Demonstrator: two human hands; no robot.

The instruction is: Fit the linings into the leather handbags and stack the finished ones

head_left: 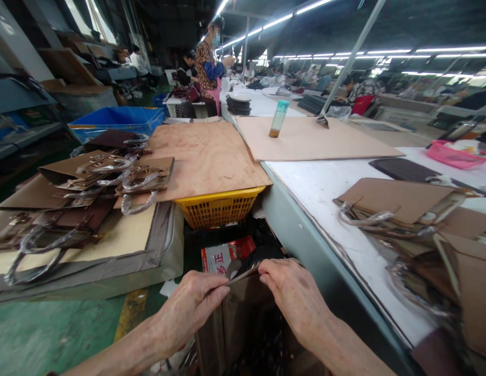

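Observation:
A brown handbag [246, 318] is held upright in front of my body, its lower part dark and blurred. At the left end of its top edge, my left hand [198, 300] pinches the rim between thumb and fingers. My right hand [287, 287] grips the same edge farther right, fingers curled over it. To the left, several brown handbags [76, 203] with plastic-wrapped handles lie piled on a padded surface. More tan handbags [399, 201] rest on the white table at my right.
A yellow basket [219, 209] stands under a wooden board [199, 151]. Behind it is a blue bin [117, 122]. A teal-capped bottle [279, 119] stands on a tan board [317, 138]. A red and white box [223, 256] sits below. A person [211, 68] stands farther back.

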